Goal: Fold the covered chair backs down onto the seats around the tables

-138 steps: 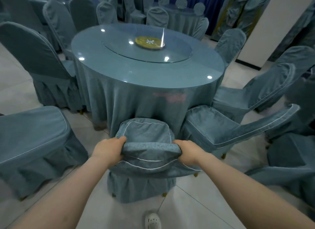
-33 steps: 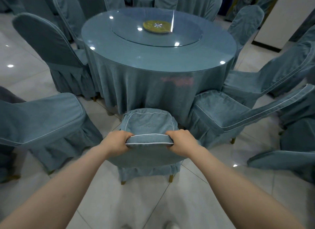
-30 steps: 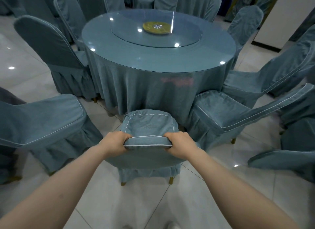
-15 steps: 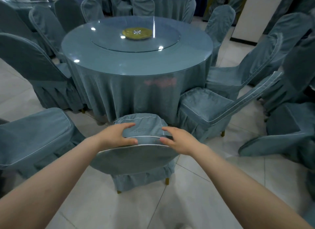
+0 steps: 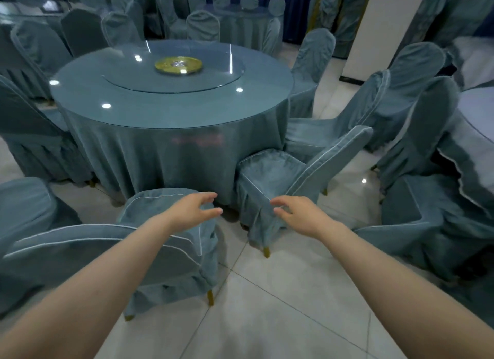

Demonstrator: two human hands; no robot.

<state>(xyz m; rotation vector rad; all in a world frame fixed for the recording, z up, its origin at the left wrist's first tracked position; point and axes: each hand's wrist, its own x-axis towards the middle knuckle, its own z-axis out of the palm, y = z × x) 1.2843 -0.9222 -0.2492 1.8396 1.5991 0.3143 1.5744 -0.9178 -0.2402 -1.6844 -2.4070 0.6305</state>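
Both hands hung open and empty, fingers loosely spread: the left hand (image 5: 196, 210) over the folded chair (image 5: 173, 262), the right hand (image 5: 296, 217) nearer the next chair back (image 5: 331, 158), which slanted up and away rightward (not yet folded). Half a second earlier, both rested on the folded back.

Both arms reach forward, left hand (image 5: 193, 209) and right hand (image 5: 299, 216) loosely spread, holding nothing.

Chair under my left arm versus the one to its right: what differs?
The near chair faces the table squarely; the right chair is turned at an angle. The near chair's back comes toward the camera; the right chair's back slants up to the right. Both: blue-grey covers, white piping.
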